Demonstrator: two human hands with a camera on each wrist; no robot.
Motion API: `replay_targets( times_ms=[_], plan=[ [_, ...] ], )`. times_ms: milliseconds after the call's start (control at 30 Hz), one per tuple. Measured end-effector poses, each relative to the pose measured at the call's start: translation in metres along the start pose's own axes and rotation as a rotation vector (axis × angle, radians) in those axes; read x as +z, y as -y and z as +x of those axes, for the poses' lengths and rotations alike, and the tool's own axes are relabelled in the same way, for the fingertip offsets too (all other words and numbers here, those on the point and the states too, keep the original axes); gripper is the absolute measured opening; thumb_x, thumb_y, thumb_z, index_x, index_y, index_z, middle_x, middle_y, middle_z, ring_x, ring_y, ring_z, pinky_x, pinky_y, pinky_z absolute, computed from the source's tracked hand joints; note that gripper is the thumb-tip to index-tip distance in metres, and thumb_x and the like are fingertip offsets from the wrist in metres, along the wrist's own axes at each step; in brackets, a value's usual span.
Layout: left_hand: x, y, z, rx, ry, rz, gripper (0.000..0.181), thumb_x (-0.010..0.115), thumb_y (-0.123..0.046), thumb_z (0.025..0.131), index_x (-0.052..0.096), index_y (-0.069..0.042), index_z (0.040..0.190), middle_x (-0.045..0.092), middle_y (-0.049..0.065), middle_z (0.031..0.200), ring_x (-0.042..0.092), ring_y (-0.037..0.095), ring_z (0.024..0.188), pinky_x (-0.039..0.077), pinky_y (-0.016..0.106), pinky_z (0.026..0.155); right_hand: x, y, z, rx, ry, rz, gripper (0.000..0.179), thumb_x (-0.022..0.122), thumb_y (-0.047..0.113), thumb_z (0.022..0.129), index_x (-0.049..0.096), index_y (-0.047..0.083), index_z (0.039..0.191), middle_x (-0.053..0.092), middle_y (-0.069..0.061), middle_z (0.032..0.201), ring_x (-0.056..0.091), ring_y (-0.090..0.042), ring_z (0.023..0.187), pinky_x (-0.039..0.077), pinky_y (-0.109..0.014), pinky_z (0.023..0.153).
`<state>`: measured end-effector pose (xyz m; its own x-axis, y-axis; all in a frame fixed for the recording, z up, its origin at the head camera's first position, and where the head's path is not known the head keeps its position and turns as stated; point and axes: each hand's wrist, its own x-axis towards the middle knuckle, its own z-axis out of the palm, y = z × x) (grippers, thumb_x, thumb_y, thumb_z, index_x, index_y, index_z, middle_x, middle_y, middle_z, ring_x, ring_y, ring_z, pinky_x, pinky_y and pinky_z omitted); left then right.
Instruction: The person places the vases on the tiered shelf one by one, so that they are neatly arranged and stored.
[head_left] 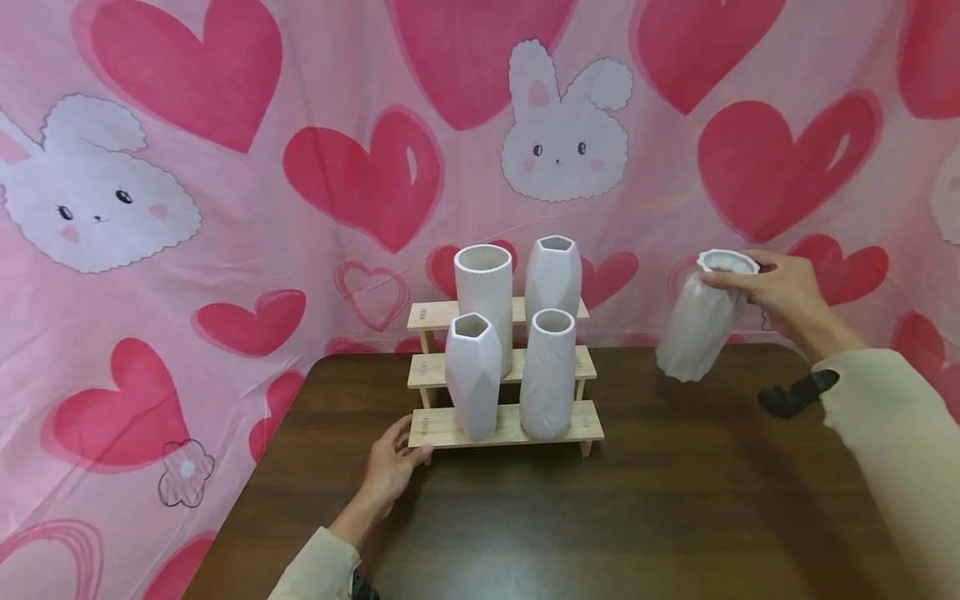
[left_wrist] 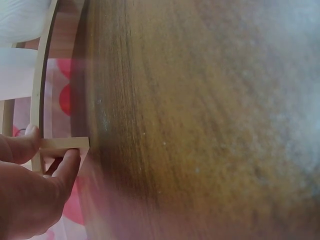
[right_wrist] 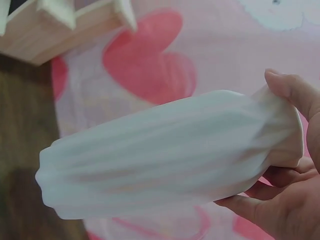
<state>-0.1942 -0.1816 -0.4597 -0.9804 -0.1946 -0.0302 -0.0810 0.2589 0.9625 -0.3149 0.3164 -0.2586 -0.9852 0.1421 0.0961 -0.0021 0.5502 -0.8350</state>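
Note:
My right hand (head_left: 787, 287) grips a white fluted vase (head_left: 693, 325) by its neck, tilted and raised at the right of the table. In the right wrist view the thumb and fingers wrap the neck of the vase (right_wrist: 160, 155). At the front left corner of a three-step wooden stand (head_left: 435, 427), my left hand (head_left: 392, 462) pinches the end of the lowest step, thumb on top and fingers by the leg. On that step stand a faceted vase (head_left: 472, 379) and a textured round vase (head_left: 549, 375). Behind them are a cylindrical vase (head_left: 483, 283) and a taller faceted vase (head_left: 553, 271).
The stand rests on a dark brown wooden table (head_left: 600, 517), near its back edge. A pink cloth (head_left: 330, 67) with hearts and rabbit faces hangs behind and to the left. A black strap device (head_left: 795, 396) sits on the right wrist.

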Motion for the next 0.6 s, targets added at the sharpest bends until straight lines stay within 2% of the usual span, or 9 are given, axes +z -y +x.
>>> replay_targets(
  times_ms=[133,333,600],
  plan=[
    [-0.001,0.001,0.0,-0.005,-0.003,0.017,0.06,0.068,-0.003,0.088,0.042,-0.002,0.142,0.06,0.024,0.124,0.058,0.035,0.113,0.051,0.035,0.086,0.001,0.025,0.002,-0.017,0.026,-0.002,0.099,0.071,0.063,0.073,0.034,0.012,0.15,0.044,-0.011,0.133,0.047,-0.029,0.108,0.051,-0.02,0.066],
    [0.0,0.002,0.001,-0.007,-0.002,0.019,0.06,0.068,-0.004,0.089,0.042,-0.003,0.143,0.059,0.023,0.126,0.055,0.037,0.117,0.05,0.04,0.09,0.003,0.069,0.002,-0.035,0.04,0.036,0.094,0.073,0.062,0.071,0.037,0.023,0.149,0.043,-0.005,0.137,0.048,-0.027,0.109,0.052,-0.02,0.066],
    [0.002,0.003,0.003,0.006,-0.002,0.005,0.06,0.068,-0.003,0.088,0.042,-0.003,0.143,0.06,0.022,0.124,0.056,0.036,0.117,0.051,0.036,0.087,0.009,0.132,0.012,-0.086,0.043,0.253,0.091,0.086,0.045,0.066,0.047,0.017,0.144,0.05,-0.004,0.127,0.051,-0.017,0.098,0.052,-0.017,0.06]
  ],
)
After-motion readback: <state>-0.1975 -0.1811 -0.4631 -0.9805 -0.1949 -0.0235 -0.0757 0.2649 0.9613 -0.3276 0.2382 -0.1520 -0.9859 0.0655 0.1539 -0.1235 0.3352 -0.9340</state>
